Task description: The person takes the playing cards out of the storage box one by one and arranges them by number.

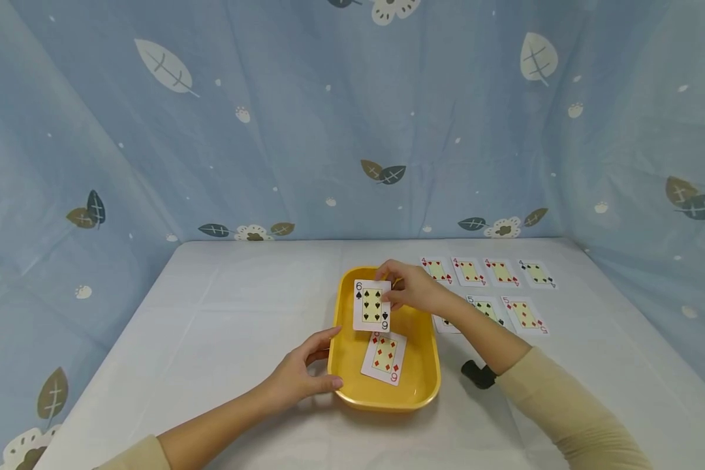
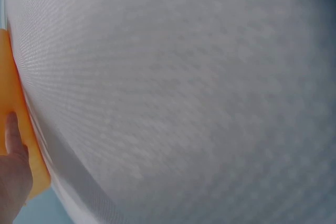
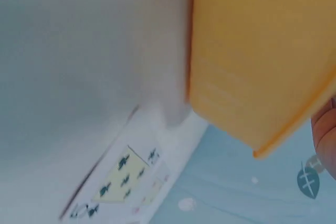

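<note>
The right hand (image 1: 408, 287) is up over the yellow tray (image 1: 423, 365), fingers and thumb pinching the six of spades (image 1: 372, 305) by its right edge. The card is lifted clear of the tray floor, face toward us, held nearly upright above the tray's far half. Below it, lying flat on the tray bottom, is a six of diamonds (image 1: 384, 358), angled a little, its top edge tucked under the raised card from this viewpoint.

The left hand (image 1: 302, 372) is at the tray's near-left corner, fingers loosely curved along the outer wall and the thumb resting at the rim, steadying it rather than closing round it. The left wrist view shows the thumb (image 2: 11, 135) pressed against the orange-yellow tray wall (image 2: 13, 93), with white cloth filling everything else.

The tray sits on the white surface (image 1: 223, 307), roughly in the middle. Off to the right, cards lie face up in rows: a far row of four fours (image 1: 486, 271), and nearer, two fives (image 1: 507, 312) side by side, with another card partly hidden behind the right forearm. The right wrist view is blurred, but it catches the tray's outer side (image 3: 252, 61) and one black-suited card (image 3: 123, 179) on the cloth beside it.

A small black object (image 1: 478, 375) sits under the right forearm; I cannot tell what it is.
</note>
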`<state>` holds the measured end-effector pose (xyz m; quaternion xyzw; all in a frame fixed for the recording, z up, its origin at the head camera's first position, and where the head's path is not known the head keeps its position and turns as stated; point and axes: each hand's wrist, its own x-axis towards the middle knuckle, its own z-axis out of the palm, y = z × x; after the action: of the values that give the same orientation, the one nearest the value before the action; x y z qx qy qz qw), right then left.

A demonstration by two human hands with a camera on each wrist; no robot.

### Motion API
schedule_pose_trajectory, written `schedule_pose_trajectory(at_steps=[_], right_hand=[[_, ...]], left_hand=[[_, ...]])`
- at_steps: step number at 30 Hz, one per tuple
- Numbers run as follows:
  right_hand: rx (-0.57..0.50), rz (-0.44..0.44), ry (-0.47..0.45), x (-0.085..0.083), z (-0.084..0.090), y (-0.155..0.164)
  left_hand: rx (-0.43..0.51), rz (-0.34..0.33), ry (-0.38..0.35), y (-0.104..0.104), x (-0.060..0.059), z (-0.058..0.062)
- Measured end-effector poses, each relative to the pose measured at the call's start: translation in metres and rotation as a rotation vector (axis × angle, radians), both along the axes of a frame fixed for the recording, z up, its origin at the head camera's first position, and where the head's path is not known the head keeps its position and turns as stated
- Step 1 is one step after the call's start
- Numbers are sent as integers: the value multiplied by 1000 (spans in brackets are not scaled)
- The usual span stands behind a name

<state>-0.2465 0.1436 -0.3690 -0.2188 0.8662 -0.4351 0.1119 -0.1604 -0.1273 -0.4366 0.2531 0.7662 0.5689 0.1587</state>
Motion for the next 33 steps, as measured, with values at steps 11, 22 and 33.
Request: schedule_pose_trajectory(at_steps=[11,22,33], right_hand=[[-10,-31,10,15,20,22],[-12,-34,19,34,32,48],[-18,-37,-4,54,37,77]], left_hand=[[18,-4,-12,0,1,1],[1,0,-3,-1,1,0],[6,2,-15,-1,-1,-2]])
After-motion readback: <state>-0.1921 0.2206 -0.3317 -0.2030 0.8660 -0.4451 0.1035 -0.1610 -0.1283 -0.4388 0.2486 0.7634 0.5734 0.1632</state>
